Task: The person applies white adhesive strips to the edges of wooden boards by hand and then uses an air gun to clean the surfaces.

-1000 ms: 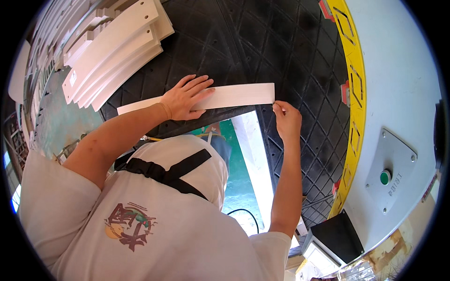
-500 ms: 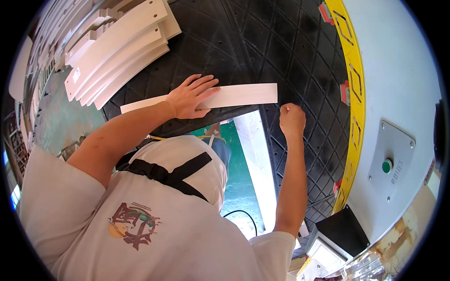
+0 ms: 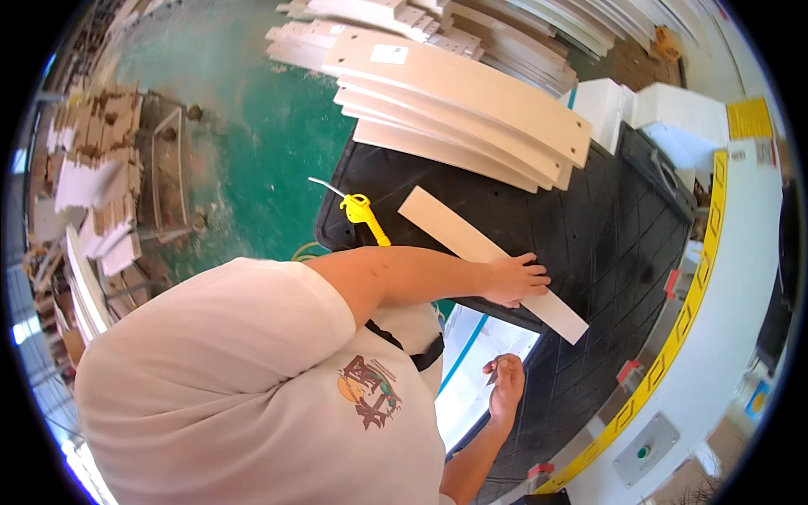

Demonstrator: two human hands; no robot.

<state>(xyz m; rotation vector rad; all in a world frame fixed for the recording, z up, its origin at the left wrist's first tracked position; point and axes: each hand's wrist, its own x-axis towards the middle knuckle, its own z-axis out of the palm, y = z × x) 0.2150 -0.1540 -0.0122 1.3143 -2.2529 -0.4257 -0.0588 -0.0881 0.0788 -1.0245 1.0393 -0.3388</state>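
Note:
A narrow, pale wooden board lies slantwise on the black ribbed tabletop. Across it rests my left hand, the fingers bent over its far side and the thumb at the near edge. Below the board's right end, off the table's near edge, is my right hand. Its fingers are curled, with something small and dark at the fingertips that I cannot make out. A yellow air blow gun with a thin metal nozzle lies at the table's left corner, beyond my left forearm.
Wide pale boards with holes are stacked at the table's far side. A yellow strip borders a white machine body with a green button on the right. More wood pieces stand on the left over green floor.
The view has swung left, bringing the blow gun and floor into sight. My left hand stays on the board, its spread fingers now drawn in. My right hand has turned and moved nearer my body.

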